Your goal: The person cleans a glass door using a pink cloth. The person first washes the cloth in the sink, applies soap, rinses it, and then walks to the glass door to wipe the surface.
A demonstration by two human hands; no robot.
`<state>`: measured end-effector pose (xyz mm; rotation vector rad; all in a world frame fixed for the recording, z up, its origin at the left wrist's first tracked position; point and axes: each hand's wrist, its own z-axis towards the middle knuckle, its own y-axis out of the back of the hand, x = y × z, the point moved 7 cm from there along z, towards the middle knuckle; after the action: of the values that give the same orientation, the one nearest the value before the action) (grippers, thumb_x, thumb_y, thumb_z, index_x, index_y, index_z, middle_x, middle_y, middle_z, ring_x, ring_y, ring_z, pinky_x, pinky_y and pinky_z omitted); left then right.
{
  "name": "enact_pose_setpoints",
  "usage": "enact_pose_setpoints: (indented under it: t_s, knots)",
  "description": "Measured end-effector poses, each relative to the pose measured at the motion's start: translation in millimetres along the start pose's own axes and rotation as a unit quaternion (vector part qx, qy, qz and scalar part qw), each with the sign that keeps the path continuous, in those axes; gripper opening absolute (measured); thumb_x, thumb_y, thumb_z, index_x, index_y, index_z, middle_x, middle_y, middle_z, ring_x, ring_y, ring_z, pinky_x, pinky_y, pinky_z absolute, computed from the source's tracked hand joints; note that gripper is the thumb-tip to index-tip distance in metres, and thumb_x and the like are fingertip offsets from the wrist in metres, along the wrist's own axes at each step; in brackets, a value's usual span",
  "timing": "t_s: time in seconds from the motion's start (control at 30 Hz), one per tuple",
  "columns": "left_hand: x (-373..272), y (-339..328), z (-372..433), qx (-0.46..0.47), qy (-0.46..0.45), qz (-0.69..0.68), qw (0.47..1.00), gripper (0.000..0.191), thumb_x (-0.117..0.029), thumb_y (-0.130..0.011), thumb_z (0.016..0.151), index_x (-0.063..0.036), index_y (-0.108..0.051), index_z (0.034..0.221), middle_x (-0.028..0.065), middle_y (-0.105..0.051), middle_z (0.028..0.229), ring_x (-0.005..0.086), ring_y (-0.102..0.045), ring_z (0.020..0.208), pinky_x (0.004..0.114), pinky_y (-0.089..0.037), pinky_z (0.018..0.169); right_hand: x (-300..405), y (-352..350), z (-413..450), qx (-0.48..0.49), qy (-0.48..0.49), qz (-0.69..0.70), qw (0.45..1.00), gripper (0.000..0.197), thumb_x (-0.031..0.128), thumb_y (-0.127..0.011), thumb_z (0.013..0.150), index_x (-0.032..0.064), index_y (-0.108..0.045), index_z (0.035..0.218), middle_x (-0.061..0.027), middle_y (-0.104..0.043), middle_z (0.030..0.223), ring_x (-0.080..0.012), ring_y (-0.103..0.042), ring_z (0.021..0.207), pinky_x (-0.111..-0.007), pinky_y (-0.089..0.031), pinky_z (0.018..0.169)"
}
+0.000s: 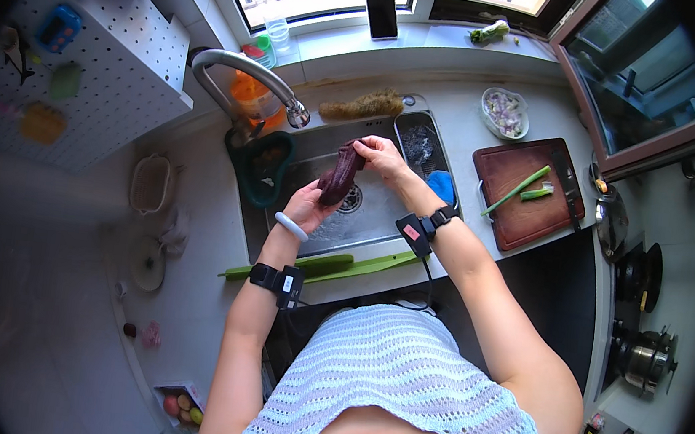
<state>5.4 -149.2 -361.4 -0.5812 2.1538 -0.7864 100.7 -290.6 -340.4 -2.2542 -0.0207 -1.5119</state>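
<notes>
Over the stainless-steel sink, my left hand supports the lower end of a long, dark purple, wrinkled piece. It could be food or cloth; I cannot tell. The fingers of my right hand pinch its upper end, where a flap folds over. Directly below the piece is the metal drain, partly covered by it in this view. Wet patches show on the basin floor. To the upper left, the curved metal faucet ends in a spray head, apart from both hands.
A green strainer basket sits at the sink's left. On the right lies a brown cutting board with scallion pieces and a knife. Behind it stands a bowl of chopped food. An open window sash juts over the counter.
</notes>
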Motion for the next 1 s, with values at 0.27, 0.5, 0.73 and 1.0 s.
enact_pose_setpoints:
  t_s: [0.27, 0.5, 0.73, 1.0]
  knots:
    - [3, -23, -19, -0.028, -0.048, 0.067, 0.996, 0.038, -0.001, -0.034, 0.091, -0.0068, -0.048, 0.126, 0.0099, -0.055, 0.115, 0.0188, -0.057, 0.099, 0.032, -0.050, 0.085, -69, -7, -16, 0.083, -0.175, 0.103, 0.976, 0.030, 0.034, -0.044, 0.095, 0.0089, -0.057, 0.107, -0.0053, -0.062, 0.099, -0.0167, -0.060, 0.089, -0.035, -0.050, 0.079]
    - [6, -27, -20, 0.004, -0.047, 0.011, 0.999, 0.041, -0.004, -0.031, 0.091, -0.0077, -0.042, 0.130, 0.0104, -0.053, 0.116, 0.0193, -0.056, 0.098, 0.034, -0.049, 0.085, -52, -26, -50, 0.211, -0.168, 0.202, 0.941, 0.052, 0.049, -0.050, 0.088, 0.0107, -0.048, 0.123, -0.0068, -0.058, 0.114, -0.0184, -0.057, 0.103, -0.036, -0.046, 0.089]
    - [6, -22, -19, 0.044, -0.073, 0.063, 0.994, 0.039, -0.017, -0.034, 0.095, -0.0051, -0.038, 0.132, 0.0154, -0.049, 0.122, 0.0285, -0.053, 0.109, 0.041, -0.045, 0.093, -2, -14, -47, 0.099, 0.085, -0.002, 0.991, 0.029, 0.015, -0.071, 0.077, 0.0054, -0.060, 0.103, -0.0039, -0.063, 0.093, -0.0106, -0.058, 0.089, -0.026, -0.047, 0.081]
    - [33, -38, 5, 0.010, 0.034, -0.221, 0.975, 0.081, -0.071, -0.044, 0.077, -0.0014, -0.045, 0.119, 0.0178, -0.051, 0.119, 0.0329, -0.053, 0.106, 0.048, -0.043, 0.094, 42, -57, -91, 0.149, 0.346, -0.394, 0.838, 0.030, 0.002, -0.070, 0.064, 0.0056, -0.056, 0.091, -0.0100, -0.058, 0.088, -0.0296, -0.058, 0.086, -0.035, -0.047, 0.080]
